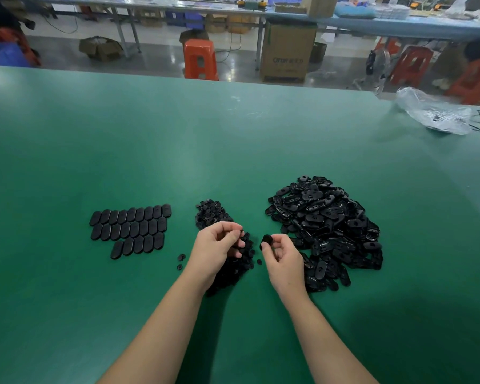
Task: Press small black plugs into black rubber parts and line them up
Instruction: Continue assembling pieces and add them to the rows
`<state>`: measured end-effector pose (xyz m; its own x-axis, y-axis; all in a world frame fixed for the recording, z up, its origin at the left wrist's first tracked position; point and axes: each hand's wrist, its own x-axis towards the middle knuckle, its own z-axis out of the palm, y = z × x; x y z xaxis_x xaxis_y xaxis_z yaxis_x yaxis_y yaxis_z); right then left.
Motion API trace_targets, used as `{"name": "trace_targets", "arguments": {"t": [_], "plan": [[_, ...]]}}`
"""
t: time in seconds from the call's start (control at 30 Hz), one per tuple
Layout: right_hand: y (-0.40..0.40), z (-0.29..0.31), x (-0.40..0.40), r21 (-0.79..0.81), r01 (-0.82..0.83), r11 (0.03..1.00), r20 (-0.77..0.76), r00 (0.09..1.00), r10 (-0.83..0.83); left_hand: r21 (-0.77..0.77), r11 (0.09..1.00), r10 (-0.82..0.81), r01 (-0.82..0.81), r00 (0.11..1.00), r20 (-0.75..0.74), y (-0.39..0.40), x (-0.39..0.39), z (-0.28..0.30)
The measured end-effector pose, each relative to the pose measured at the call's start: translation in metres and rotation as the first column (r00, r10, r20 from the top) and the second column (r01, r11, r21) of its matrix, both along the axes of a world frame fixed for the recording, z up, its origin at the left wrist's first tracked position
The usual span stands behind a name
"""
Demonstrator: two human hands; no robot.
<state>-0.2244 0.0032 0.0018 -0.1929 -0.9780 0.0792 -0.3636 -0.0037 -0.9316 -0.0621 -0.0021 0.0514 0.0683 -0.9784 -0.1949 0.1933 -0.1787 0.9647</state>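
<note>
Two bare hands are held close together over a green desk [233, 139]. The left hand [215, 250] has its fingers curled, and its thumb and fingertips seem to pinch a tiny black plug [242, 231], though the plug is too small to see well. The right hand [281, 256] pinches one black rubber part [266, 241] between thumb and finger, and holds it up just beside the left hand. The two hands are near each other but do not touch. Under the left hand, and reaching away past its fingers, is a small heap of plugs [211, 214]. A few loose plugs [180, 261] lie on the desk just to the left of the left wrist, and one more [259, 261] lies between the two hands. To the right of the right hand is a big pile of parts [324, 225], all jumbled on top of each other. Well off to the left of the left hand are the lined-up parts [130, 228], lying flat, side by side, in three neat rows that touch each other. Far away past the right hand, near the far edge of the desk, is a crumpled clear bag [432, 112]. Beyond the desk there are orange stools [200, 59], a brown box [287, 54] on the floor, and a long blue table [399, 26] with lots of stuff on it.
</note>
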Motion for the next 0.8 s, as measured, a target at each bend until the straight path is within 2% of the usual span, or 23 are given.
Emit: {"name": "trace_targets", "arguments": {"t": [0.5,0.67,0.8], "plan": [[0.0019,-0.0006,-0.0003,0.040,-0.013,0.999,0.106,0.994,0.009,-0.019,0.999,0.041,-0.040,0.997,0.059,-0.0051,0.0002,-0.0049],[0.0029,0.0017,0.0000,0.042,-0.016,0.999,0.085,0.996,0.012,-0.019,1.000,0.014,-0.010,0.985,0.174,-0.0079,-0.0023,-0.0057],[0.0032,0.0038,0.0011,0.052,-0.025,0.998,0.132,0.991,0.018,0.009,1.000,0.014,-0.015,0.986,0.163,-0.0070,-0.0090,-0.0040]]}}
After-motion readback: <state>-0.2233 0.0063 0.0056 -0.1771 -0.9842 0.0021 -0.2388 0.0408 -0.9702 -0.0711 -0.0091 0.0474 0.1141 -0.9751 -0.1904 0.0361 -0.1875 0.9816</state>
